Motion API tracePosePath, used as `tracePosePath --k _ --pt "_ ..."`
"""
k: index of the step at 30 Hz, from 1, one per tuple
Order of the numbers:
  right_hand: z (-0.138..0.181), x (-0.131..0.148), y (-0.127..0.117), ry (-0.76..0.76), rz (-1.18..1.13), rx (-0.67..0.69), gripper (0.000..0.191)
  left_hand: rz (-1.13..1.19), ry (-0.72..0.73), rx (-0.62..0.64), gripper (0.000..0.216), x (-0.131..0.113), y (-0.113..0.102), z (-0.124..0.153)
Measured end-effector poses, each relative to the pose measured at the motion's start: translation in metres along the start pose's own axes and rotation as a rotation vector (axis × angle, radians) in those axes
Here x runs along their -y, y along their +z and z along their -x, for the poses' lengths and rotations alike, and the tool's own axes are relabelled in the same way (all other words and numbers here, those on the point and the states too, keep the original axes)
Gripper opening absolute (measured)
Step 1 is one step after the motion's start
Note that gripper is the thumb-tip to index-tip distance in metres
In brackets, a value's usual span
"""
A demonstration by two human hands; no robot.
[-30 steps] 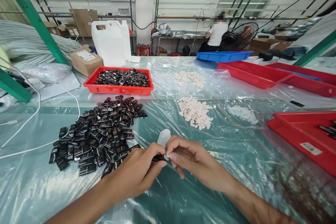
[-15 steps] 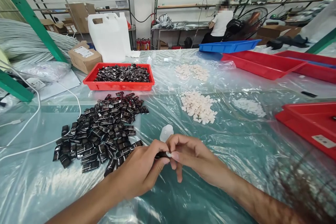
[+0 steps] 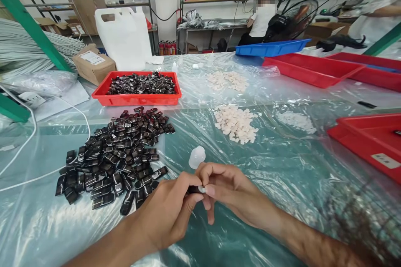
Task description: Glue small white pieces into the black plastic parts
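My left hand (image 3: 169,206) is closed, with thumb and index finger gripping a small glossy black plastic piece (image 3: 193,190). At its right end sits a small whitish piece (image 3: 201,189), pinched by the thumb and index finger of my right hand (image 3: 233,185). Fingers hide most of both pieces. Just beyond my fingertips lies a translucent white round item (image 3: 197,157). A heap of similar black pieces (image 3: 122,150) spreads left of my left hand. Farther off, right of centre, is a pile of small off-white pieces (image 3: 236,123).
Behind the heap stands a red tray (image 3: 138,99) full of black pieces, near a white jug (image 3: 125,39) and a carton (image 3: 94,64). Another off-white pile (image 3: 227,80) and translucent bits (image 3: 296,122) lie on the plastic-covered table. Right: red tray (image 3: 360,139). A person (image 3: 260,21) sits far back.
The camera view has shifted slightly. Both hands stay together, and the black piece has turned a little so its whitish end shows more. Another person's arm has appeared at upper right.
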State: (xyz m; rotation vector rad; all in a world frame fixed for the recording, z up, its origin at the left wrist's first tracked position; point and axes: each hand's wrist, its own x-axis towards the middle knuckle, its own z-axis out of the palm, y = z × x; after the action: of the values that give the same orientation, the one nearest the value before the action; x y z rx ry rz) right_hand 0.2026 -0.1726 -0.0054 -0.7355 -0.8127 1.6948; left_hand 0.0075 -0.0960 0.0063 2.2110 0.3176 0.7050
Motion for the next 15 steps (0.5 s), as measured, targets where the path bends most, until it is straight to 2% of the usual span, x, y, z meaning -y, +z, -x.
tracePosePath --k 8,15 --pt "0.002 -0.004 0.006 -0.005 -0.070 -0.007 0.020 -0.036 -0.102 0.075 0.008 0.005 0.004 0.006" --pt "0.002 -0.007 0.011 0.011 -0.068 -0.058 0.027 -0.057 -0.186 0.145 0.014 0.022 0.007 0.013"
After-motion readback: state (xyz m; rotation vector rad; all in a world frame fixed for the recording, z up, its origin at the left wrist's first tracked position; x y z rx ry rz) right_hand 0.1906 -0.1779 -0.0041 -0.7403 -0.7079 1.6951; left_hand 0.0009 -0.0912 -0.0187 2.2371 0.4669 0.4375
